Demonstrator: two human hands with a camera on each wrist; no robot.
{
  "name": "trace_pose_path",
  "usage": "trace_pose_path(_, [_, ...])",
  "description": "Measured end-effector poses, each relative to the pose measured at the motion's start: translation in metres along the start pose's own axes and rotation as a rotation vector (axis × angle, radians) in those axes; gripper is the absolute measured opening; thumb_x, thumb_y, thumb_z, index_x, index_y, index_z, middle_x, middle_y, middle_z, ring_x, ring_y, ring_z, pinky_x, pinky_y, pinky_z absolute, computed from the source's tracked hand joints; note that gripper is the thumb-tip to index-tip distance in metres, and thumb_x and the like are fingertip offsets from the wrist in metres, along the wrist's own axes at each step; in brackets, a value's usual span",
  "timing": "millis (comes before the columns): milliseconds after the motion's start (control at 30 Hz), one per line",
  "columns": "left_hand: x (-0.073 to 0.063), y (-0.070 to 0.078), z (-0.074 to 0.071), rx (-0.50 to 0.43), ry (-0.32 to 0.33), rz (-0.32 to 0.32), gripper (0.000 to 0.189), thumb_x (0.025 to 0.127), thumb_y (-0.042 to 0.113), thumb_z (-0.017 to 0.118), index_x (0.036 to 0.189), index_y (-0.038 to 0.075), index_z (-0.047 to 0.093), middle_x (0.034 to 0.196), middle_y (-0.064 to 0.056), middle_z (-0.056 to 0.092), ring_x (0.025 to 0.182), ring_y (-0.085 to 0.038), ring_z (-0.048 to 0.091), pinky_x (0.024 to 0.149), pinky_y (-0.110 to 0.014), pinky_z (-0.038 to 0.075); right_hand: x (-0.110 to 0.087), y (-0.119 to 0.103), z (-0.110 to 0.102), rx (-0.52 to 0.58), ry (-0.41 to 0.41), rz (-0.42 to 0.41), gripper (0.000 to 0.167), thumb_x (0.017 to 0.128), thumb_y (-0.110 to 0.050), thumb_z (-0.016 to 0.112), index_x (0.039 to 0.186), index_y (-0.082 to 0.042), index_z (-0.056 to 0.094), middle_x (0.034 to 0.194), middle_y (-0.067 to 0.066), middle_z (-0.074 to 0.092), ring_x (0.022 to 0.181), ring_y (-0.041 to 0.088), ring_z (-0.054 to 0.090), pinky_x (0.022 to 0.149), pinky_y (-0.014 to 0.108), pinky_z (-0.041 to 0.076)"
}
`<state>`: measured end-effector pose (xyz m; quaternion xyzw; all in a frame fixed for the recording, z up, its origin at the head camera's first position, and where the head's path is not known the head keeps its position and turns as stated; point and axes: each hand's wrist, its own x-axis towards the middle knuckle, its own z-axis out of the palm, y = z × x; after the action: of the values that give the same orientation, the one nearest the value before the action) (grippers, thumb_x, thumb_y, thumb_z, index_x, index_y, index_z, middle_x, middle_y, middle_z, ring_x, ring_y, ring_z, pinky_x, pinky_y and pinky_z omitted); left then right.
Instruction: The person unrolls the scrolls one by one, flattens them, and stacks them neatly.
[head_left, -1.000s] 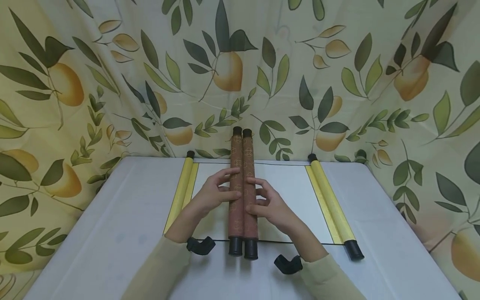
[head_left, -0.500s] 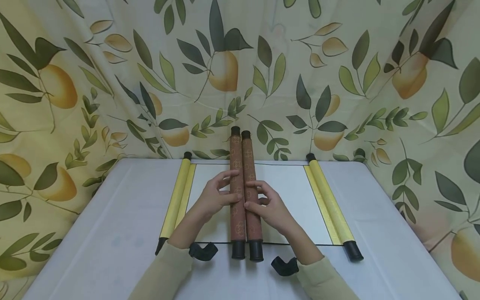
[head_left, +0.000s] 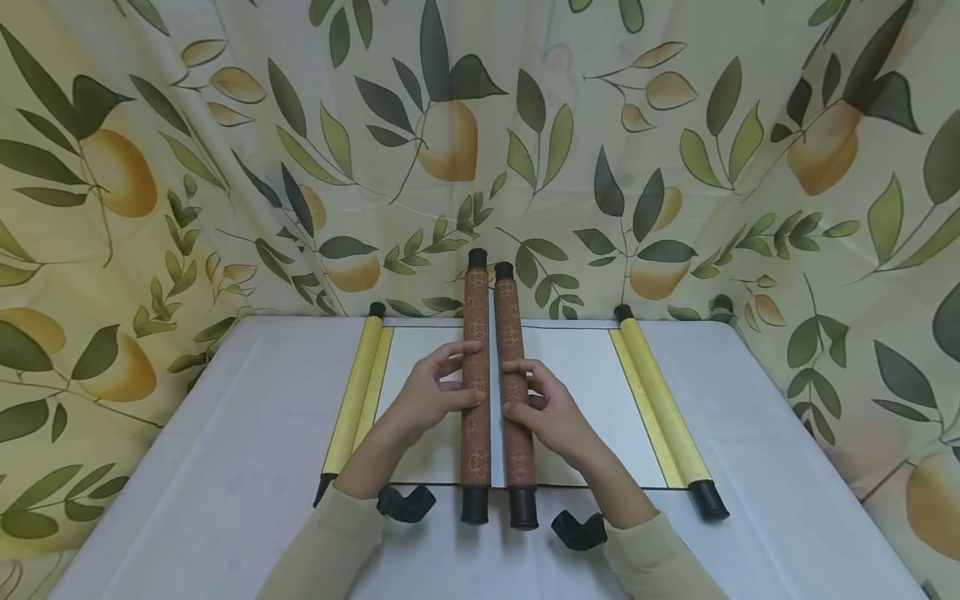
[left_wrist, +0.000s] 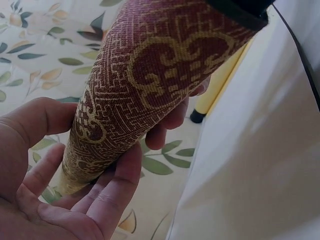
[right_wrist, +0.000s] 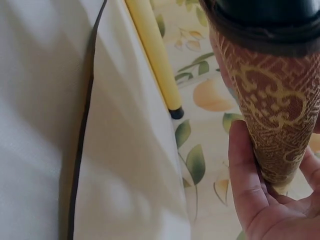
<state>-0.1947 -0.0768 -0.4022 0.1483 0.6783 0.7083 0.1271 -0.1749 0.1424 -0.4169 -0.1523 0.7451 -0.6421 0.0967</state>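
Two hands (head_left: 431, 392) (head_left: 550, 412) hold two brown rods (head_left: 476, 446) (head_left: 519, 454); two yellow rods (head_left: 360, 375) (head_left: 662, 392) lie apart.

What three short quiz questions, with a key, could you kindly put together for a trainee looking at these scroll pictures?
1. True or false: the left hand and the right hand each hold a brown patterned scroll roll.
2. The end rolls of the open white scroll are: A) red, B) yellow, C) blue.
3. In the head view, how many black end caps show on the two brown rolls?

Key: 1. True. 2. B. 3. Four.
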Motion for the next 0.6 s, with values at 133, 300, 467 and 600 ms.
trace_pose_path(133, [0.0,0.004,0.002,0.009,-0.004,0.004,0.068,0.083,-0.004,0.072,0.143,0.021,0.051,0.153,-0.014,0.04,0.118,-0.036,0.063,0.088,-0.041,0.057,-0.001,-0.003,-0.003,-0.006,0.01,0.008,0.056,0.092,-0.011,0.067,0.143,-0.013,0.045,0.14,0.022,0.045,0.11,0.04,0.061,0.078,0.042,0.059])
trace_pose_path(300, [-0.001,0.007,0.002,0.012,-0.015,0.019,0.068,0.083,-0.004,0.073,0.143,0.019,0.051,0.154,-0.013,0.039,0.119,-0.036,0.062,0.089,-0.041,0.057,-0.001,-0.004,-0.006,-0.029,0.019,0.016,0.057,0.091,-0.01,0.069,0.142,-0.016,0.046,0.144,0.02,0.043,0.11,0.037,0.061,0.077,0.042,0.06])
trace_pose_path(467, [-0.003,0.005,0.001,0.015,-0.021,0.021,0.068,0.083,-0.003,0.073,0.143,0.018,0.051,0.154,-0.011,0.04,0.12,-0.038,0.061,0.089,-0.042,0.057,-0.002,-0.006,-0.011,-0.046,0.005,0.008,0.056,0.092,-0.007,0.064,0.143,-0.017,0.046,0.145,0.021,0.042,0.108,0.036,0.062,0.078,0.041,0.059])
trace_pose_path(600, [-0.004,0.005,-0.003,0.034,-0.031,0.005,0.068,0.083,0.0,0.075,0.143,0.02,0.051,0.153,-0.01,0.041,0.121,-0.037,0.06,0.09,-0.041,0.056,-0.002,-0.009,-0.014,-0.048,-0.011,0.025,0.055,0.092,-0.01,0.068,0.142,-0.018,0.047,0.141,0.022,0.045,0.105,0.031,0.064,0.077,0.041,0.06])
